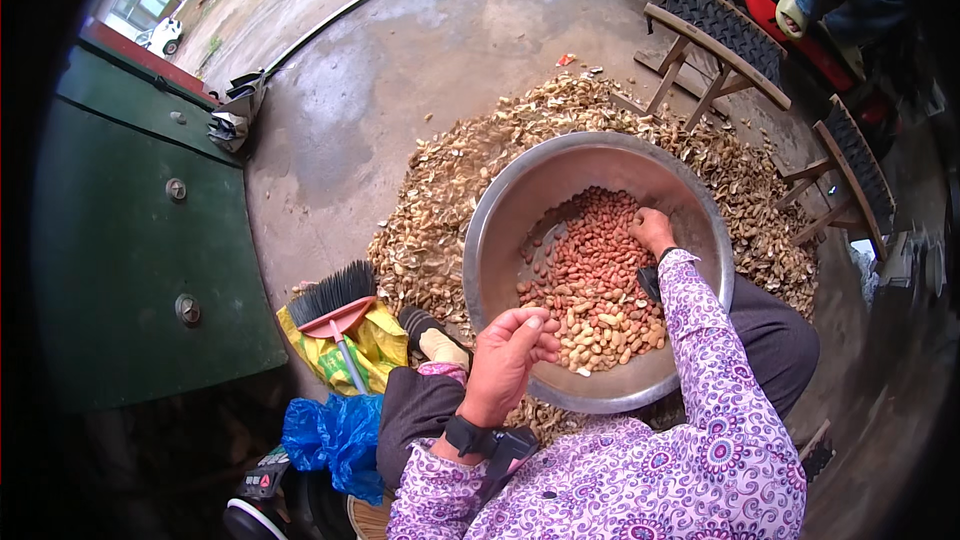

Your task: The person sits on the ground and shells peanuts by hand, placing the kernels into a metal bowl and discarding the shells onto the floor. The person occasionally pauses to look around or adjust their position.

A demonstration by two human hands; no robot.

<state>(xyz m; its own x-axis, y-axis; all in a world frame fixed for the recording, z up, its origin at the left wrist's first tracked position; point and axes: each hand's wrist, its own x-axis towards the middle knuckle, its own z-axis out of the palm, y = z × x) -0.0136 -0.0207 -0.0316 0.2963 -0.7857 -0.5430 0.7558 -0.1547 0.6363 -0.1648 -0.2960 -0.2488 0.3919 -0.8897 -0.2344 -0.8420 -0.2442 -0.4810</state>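
A wide metal basin rests at my lap. Inside lie reddish shelled peanuts toward the far side and peanuts in their shells at the near side. My left hand is raised over the basin's near left rim, thumb and fingers pinched together; whatever they may hold is too small to make out. Down in the basin, my right hand is curled closed by the right edge of the shelled peanuts. Its fingertips are partly hidden, so its contents do not show.
Broken peanut shells pile around the basin on the concrete floor. A broom lies over a yellow sack beside a blue plastic bag. Woven stools and a person's hand are at the far right; a green door stands left.
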